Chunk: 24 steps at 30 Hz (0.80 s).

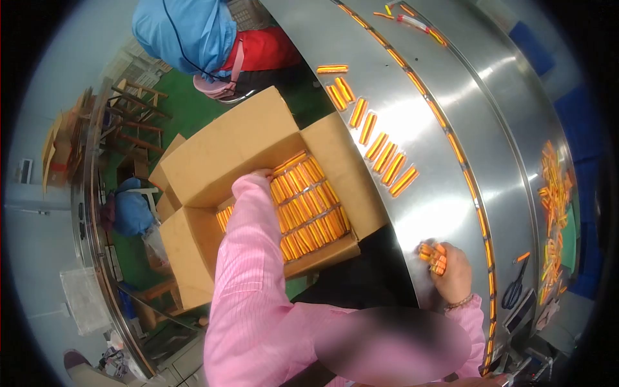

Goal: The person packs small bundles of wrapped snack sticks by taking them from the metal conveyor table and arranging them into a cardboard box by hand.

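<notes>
1. A worker's left hand (263,173), below a pink striped sleeve (248,258), reached into an open cardboard box (222,145); most of it was hidden, and from where I stood I could not tell whether its grip held anything.
2. Inside the box, orange packs (300,211) sat in close rows, next to that hand.
3. The right hand (453,267) had its fingers curled around a small orange bundle (433,257) at the near side of the metal tabletop (422,216).
4. Loose packs (385,156) lay in a slanting row on the tabletop, near the box.
5. Beyond them ran a long line of packs (458,149), with scissors (512,293) lying past it.
6. A co-worker in blue (184,32) was beyond the box.
</notes>
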{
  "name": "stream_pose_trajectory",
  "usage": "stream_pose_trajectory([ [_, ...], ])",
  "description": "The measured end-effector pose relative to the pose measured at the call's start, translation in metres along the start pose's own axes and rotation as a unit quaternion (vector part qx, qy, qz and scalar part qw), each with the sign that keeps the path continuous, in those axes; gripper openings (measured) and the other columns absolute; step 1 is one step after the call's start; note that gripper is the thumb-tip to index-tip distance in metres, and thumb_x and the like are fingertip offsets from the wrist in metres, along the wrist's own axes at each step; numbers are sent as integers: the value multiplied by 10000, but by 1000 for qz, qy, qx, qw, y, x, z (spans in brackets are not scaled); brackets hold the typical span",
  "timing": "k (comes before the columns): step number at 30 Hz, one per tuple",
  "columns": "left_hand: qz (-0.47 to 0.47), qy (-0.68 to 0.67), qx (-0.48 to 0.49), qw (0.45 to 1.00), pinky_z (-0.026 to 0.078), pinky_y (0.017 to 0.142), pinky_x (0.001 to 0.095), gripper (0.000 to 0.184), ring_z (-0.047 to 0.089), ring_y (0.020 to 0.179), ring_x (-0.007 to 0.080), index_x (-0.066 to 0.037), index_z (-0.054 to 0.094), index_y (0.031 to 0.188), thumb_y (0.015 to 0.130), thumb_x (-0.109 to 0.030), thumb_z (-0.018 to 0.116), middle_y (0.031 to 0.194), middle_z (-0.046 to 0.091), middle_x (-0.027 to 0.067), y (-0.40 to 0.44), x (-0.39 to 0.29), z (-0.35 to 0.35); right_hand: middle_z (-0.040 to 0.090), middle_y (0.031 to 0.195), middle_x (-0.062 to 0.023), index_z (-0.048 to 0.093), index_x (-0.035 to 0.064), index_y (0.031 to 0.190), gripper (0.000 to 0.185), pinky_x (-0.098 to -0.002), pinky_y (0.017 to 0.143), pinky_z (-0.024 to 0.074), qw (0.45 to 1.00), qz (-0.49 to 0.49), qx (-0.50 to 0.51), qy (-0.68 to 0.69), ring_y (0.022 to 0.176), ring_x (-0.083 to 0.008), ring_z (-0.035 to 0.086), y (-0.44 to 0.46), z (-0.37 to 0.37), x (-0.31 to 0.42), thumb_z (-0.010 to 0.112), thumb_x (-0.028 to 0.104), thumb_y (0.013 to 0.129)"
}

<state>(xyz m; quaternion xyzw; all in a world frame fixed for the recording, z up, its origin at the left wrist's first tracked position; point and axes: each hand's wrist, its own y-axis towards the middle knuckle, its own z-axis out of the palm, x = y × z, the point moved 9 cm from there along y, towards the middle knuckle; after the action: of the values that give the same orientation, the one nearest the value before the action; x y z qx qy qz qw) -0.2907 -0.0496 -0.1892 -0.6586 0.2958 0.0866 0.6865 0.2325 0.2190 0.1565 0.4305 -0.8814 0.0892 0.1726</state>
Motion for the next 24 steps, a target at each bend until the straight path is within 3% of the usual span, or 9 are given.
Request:
stream_pose_trajectory([
  [5,42,200,59,977,458,488,173,78,551,608,123,-64,657,840,816,-134,680,645,579,24,37,7,0,574,944,-171,524,58,1108,509,-442,757,462,1000,-6,-5,16,883,-372,549,-7,-5,2,692,25,628],
  [16,60,123,-132,982,419,528,289,170,525,586,128,-75,654,827,833,-244,667,627,568,2,-2,1,15,578,932,-165,527,48,1087,491,-443,747,463,1000,9,-22,20,877,-373,551,-11,-18,-4,691,32,625],
  [19,11,65,-56,996,386,436,262,145,489,493,116,-105,627,779,839,-233,660,589,549,-11,58,27,-49,586,924,-153,533,44,1075,461,-424,744,473,999,-2,-25,23,864,-355,562,-5,-15,-3,700,64,646],
  [21,-44,30,42,998,353,343,235,153,452,400,105,-136,600,731,845,-222,653,552,530,-25,77,17,-1,593,913,-143,538,39,1066,436,-407,742,482,999,19,-41,16,852,-339,573,-9,-25,-20,707,91,668],
  [22,-43,41,50,997,353,343,235,153,452,400,105,-136,600,731,845,-222,653,552,530,-25,64,36,16,597,913,-145,542,45,1064,440,-411,739,485,998,24,-45,35,853,-337,578,-8,-22,-24,713,96,662],
  [23,13,-75,-48,996,302,290,183,180,419,345,68,-155,566,691,843,-187,658,518,504,-50,18,13,13,601,913,-146,545,52,1063,445,-415,735,488,997,28,-49,55,853,-335,584,-9,-21,-24,720,100,657],
  [24,14,-66,-39,997,302,290,183,180,419,345,68,-155,566,691,843,-187,658,518,504,-50,16,15,14,617,920,-157,540,43,1076,459,-400,723,504,996,29,-60,63,825,-340,606,-9,-24,-22,723,100,659],
])
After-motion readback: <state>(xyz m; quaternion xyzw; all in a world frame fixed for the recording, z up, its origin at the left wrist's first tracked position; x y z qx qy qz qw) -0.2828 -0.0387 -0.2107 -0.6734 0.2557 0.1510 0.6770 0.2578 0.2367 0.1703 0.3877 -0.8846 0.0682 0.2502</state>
